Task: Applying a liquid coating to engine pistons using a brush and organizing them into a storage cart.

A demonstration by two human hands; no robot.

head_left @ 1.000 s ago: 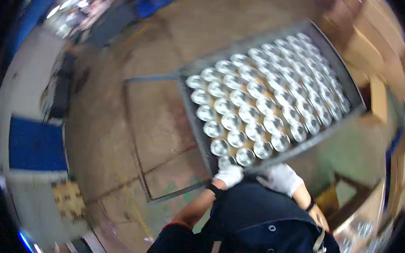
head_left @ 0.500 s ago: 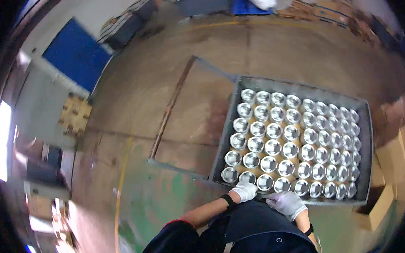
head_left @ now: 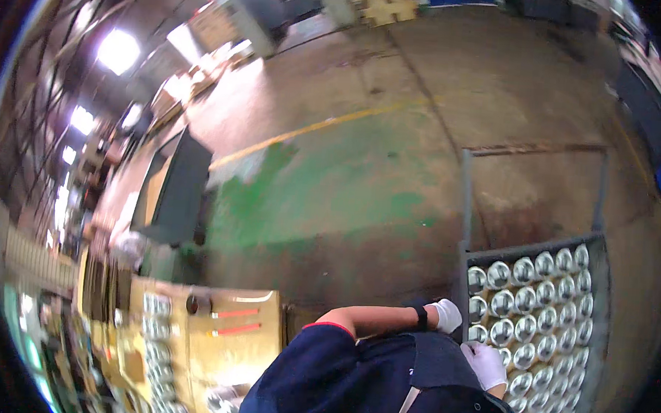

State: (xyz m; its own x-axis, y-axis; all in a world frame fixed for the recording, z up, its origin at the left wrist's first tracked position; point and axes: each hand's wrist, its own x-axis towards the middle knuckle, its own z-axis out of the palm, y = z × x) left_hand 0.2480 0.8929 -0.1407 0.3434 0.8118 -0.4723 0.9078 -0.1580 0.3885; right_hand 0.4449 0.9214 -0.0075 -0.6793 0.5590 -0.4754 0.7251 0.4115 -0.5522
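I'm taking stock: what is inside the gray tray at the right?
The gray tray holds rows of shiny, round metal parts. What lies beneath them is covered, and the right hand hides some of the tray's left edge.

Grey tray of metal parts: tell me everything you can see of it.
The grey tray looks like metal, straight-sided with raised walls, and sits at the person's right. Shiny round metal parts stand inside in rows, tan showing between them. A rectangular frame extends beyond its far end. The gloved left hand is beside its left wall; the gloved right hand overlaps that wall in view. Whether either touches it can't be told.
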